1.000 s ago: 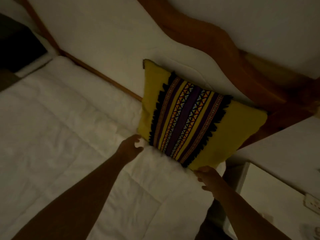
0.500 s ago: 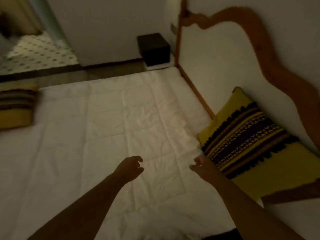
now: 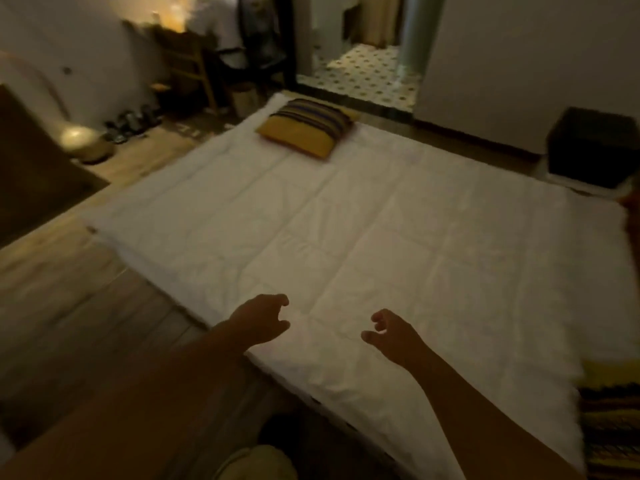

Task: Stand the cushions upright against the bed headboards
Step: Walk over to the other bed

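Both hands are empty: the left hand [image 3: 258, 322] and the right hand [image 3: 391, 332] hang over the near edge of the bed [image 3: 346, 244] with fingers loosely curled, holding nothing and touching nothing. A second ago they were at the lower corners of a yellow patterned cushion propped against the headboard; now they have let go, and the view has swung away so that only a corner of that placed cushion [image 3: 611, 403] shows at the bed's right-hand margin. That one looks finished with.

What the turn brings into view is the second cushion [image 3: 308, 128], lying flat on the far end of the bed, well apart from both hands and across the full stretch of white quilt. It is not upright and not against any headboard, so the task is, by my judgement, about half done.

Beyond the bed's far end a doorway opens onto a patterned tile floor [image 3: 363, 71]; a dark box [image 3: 592, 147] sits off the bed's far right corner. The next step probably means reaching or walking along the bed to the flat cushion.
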Demonstrator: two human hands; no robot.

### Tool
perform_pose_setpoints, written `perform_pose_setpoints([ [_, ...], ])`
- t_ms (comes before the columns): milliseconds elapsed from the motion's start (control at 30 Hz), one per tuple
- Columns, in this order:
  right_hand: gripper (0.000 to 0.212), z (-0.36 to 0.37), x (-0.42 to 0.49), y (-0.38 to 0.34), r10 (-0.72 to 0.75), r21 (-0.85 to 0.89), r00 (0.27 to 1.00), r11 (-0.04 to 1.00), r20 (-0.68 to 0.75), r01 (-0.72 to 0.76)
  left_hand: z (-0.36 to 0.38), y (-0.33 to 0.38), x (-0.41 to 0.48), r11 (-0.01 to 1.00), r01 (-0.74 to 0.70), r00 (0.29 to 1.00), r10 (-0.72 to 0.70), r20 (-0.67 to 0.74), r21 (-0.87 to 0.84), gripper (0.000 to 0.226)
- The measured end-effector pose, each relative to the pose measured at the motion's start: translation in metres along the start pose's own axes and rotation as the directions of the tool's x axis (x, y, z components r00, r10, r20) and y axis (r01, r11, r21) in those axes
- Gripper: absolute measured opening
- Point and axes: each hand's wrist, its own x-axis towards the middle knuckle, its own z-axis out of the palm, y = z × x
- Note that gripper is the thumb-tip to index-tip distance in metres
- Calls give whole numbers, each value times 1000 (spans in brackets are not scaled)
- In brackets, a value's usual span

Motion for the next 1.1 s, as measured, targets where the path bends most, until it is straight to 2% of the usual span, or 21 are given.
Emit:
perform_pose_setpoints([
  [100, 51, 41, 25, -73, -82, -63, 994, 994, 67, 87, -14, -76, -20, 989, 127, 991, -129, -20, -79, 53],
  [300, 52, 168, 80, -234, -206, -194, 953, 949, 224, 251, -46, -265, -63, 898, 329, 935, -353, -32, -292, 52],
  [533, 58, 322, 109, -389, -319, -333, 835, 807, 449, 487, -84, -436, -132, 776, 529, 811, -582, -65, -344, 54],
  [700, 62, 380, 140, -474, -385, -345, 757, 717, 527, 605, -103, -514, -142, 684, 575, 742, -667, -66, -450, 54],
  [867, 58, 424, 196, -540, -372, -297, 737, 741, 565, 602, -123, -584, -116, 603, 588, 703, -710, -28, -539, 54],
  [1100, 58, 476, 319, -655, -405, -263, 729, 745, 551, 613, -201, -701, -22, 627, 617, 708, -706, -12, -475, 56],
])
